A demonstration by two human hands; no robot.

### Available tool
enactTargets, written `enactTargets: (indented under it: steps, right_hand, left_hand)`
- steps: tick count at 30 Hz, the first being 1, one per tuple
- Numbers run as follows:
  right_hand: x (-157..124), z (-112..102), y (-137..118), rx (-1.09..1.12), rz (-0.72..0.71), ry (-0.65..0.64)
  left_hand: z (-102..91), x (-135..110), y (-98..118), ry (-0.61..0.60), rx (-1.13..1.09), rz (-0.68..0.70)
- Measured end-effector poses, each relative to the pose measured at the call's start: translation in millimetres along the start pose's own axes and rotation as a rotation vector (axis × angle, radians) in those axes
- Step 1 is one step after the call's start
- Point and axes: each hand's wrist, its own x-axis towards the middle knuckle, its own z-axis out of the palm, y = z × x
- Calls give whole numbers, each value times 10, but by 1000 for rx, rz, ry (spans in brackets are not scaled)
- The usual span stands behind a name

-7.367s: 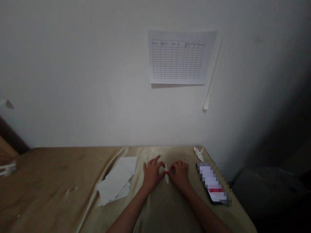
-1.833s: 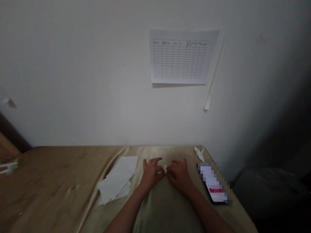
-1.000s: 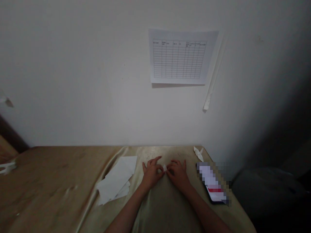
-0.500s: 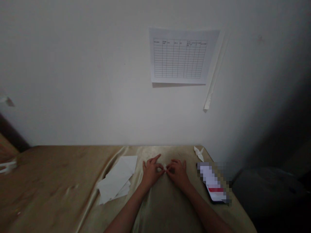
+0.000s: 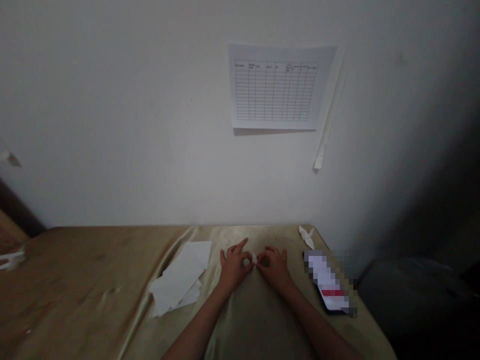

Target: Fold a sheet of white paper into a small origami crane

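View: head camera, the only one; dim light, small detail hard to read.
Left hand: left hand [image 5: 233, 268], thumb and index finger pinched together at the small folded paper [image 5: 254, 258], other fingers spread clear.
Right hand: right hand [image 5: 275, 270], same pinch from the other side, tips almost meeting the left's.
Grip: both look closed to a fingertip pinch on the paper; how firmly, cannot tell.
Small folded paper: between the two hands, low over the worktop [image 5: 258, 325]; mostly hidden by fingers, creases not readable.
Tear risk: paper could rip if the hands pull apart unevenly; thin piece, two pinches very close together.
Crease risk: a fold could land skewed, since fingertips cover most of the edges.
Slip risk: tiny hold area; one pinch easing off might let the piece spring open.
Paper stack [image 5: 183, 272]: loose, fanned sheets beside the left forearm; a sideways elbow swing could scatter them, slick cloth likely helping.
Phone [image 5: 330, 287]: right of the right forearm, near the worktop edge; a knock outward could tip it off.
Folded paper figure [image 5: 307, 238]: far right corner, just beyond the phone; light, might get brushed over the edge.
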Motion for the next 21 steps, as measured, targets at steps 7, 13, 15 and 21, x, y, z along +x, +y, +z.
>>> enactTargets:
  steps: [7,13,15,21]
  right_hand:
    - [-2,-19,8,5,12,14]
    - [-17,-43,-10,13,-18,14]
    - [-30,-34,-15,-7,-26,22]
    - [-70,-4,-7,-63,-70,54]
  left_hand:
    - [-6,-20,6,5,1,-2]
    - [-32,-45,12,2,9,17]
    - [-30,-53,6,6,13,17]
    - [3,-49,-15,13,1,2]
